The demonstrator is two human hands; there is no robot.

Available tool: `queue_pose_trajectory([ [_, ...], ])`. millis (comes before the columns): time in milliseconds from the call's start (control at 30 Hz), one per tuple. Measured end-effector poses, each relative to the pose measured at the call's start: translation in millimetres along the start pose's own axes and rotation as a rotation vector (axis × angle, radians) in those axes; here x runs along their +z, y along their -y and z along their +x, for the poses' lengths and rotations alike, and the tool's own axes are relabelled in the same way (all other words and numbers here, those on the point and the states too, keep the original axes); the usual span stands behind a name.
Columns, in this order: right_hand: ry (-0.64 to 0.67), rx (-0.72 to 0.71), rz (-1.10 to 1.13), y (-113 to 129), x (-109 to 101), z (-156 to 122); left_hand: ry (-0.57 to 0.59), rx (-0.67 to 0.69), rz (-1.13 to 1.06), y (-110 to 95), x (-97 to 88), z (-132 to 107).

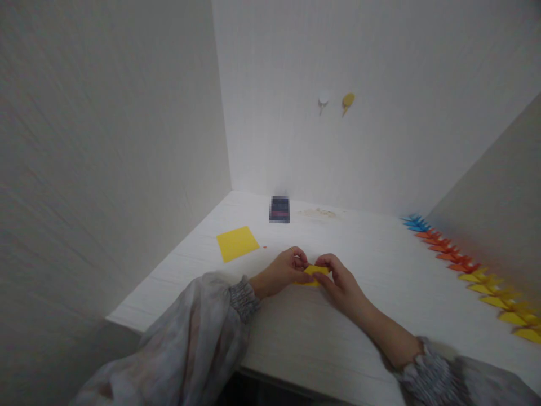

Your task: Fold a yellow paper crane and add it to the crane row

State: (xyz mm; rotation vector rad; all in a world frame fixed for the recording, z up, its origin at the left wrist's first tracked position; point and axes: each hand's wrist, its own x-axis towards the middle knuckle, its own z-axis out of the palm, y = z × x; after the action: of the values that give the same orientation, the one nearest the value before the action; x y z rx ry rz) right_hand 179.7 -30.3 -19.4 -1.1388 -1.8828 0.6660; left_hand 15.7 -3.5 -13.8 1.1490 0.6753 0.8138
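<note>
Near the front of the white table (296,338), the left hand (282,272) and the right hand (340,282) both pinch a small folded yellow paper (313,272) lying on it. I think the edges should line up before pressing the fold flat. Farther back on the table lie a yellow sheet (237,243) and a dark box (279,209).

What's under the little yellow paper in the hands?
The white table lies under the folded yellow paper. The left hand and right hand cover its ends, so anything beneath there is hidden.
</note>
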Motion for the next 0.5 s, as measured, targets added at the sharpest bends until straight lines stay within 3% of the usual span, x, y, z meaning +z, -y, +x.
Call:
queue_pose_trajectory([
  [133,-0.086,0.132,0.253,-5.7,3.0,2.5,-0.028,0.020,-0.028,-1.2,0.5,0.4],
  [300,-0.047,0.308,0.410,-4.6,4.5,3.6,-0.065,0.016,-0.001,-1.0,-0.5,1.4],
  [500,0.006,0.322,0.505,0.5,0.4,3.8,-0.059,-0.032,-0.036,-2.5,-0.4,0.5],
])
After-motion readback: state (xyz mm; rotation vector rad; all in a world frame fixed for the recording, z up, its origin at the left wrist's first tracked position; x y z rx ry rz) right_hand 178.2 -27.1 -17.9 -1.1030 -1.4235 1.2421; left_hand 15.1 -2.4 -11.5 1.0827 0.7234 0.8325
